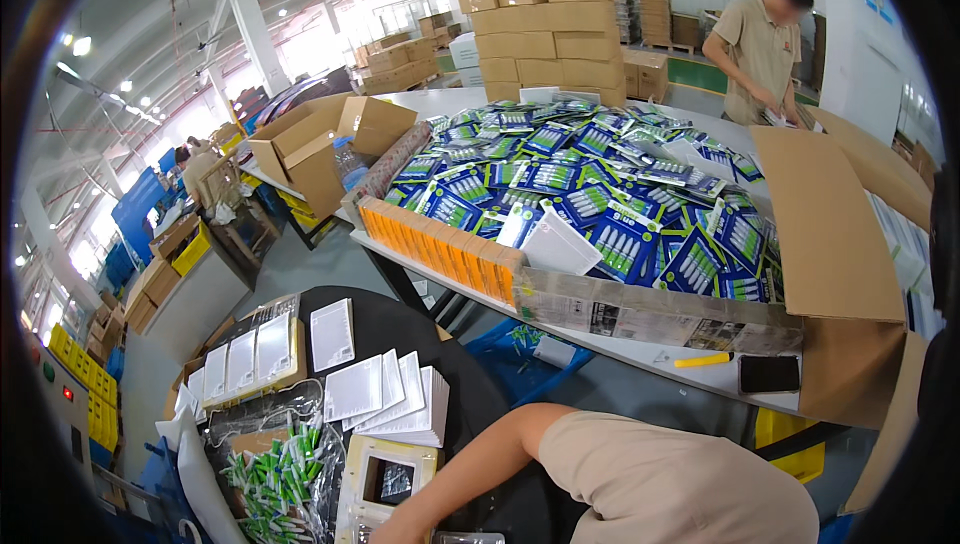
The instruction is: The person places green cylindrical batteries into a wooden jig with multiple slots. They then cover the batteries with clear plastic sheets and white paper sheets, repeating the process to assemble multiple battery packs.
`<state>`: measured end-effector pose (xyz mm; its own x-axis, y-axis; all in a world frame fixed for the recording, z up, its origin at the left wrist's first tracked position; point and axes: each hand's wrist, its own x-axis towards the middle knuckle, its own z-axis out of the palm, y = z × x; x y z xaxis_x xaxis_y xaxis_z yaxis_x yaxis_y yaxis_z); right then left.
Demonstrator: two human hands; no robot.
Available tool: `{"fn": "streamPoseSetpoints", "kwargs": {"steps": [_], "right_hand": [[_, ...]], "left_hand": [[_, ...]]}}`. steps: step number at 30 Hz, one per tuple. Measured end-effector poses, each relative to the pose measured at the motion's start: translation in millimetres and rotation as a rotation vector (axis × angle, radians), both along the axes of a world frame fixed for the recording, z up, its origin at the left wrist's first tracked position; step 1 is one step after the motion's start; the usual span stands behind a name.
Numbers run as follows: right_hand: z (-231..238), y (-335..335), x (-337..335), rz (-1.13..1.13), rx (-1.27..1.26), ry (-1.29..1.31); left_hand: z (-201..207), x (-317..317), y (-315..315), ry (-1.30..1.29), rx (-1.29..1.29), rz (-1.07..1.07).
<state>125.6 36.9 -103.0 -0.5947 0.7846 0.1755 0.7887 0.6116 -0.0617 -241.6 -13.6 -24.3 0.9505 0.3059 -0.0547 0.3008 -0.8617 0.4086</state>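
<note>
My right arm reaches in from the lower right in a beige sleeve. Its hand (398, 528) is cut off by the lower edge, so the fingers are hidden. It rests at a cream and yellow frame-like fixture (352, 492) with a square dark opening, on a round black table (480, 384). Left of the fixture lies a heap of small green-and-white sticks (280, 479) on clear plastic. Beyond it are fanned white cards (405, 394) and a single white card (332, 334). A second fixture (248, 362) holds several white cards or trays. My left hand is out of view.
A long table carries a big pile of blue-and-green blister packs (570, 179), walled by orange boxes (440, 254). A yellow marker (703, 359), a phone (769, 375) and an open carton (830, 234) are at its right. Another person (755, 49) stands behind; stacked cartons (545, 29) rise beyond.
</note>
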Motion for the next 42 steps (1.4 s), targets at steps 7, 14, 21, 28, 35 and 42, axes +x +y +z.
{"fn": "streamPoseSetpoints", "kwargs": {"steps": [7,14,21,28,35,42], "right_hand": [[37,-64,10,-0.129,0.250,0.315],[97,-104,12,-0.185,0.392,0.066],[118,-137,4,-0.284,0.461,0.117],[105,-183,47,-0.670,0.186,0.272],[87,-172,75,-0.465,-0.112,0.706],[121,-159,60,-0.523,-0.006,0.787]], "left_hand": [[33,14,-54,-0.153,0.195,0.244],[8,18,-53,-0.285,0.175,0.268],[13,32,-60,-0.315,0.144,0.233],[4,34,-63,-0.372,0.098,0.327],[-2,33,-65,-0.394,0.161,0.308],[-8,28,-66,-0.428,0.096,0.357]]}}
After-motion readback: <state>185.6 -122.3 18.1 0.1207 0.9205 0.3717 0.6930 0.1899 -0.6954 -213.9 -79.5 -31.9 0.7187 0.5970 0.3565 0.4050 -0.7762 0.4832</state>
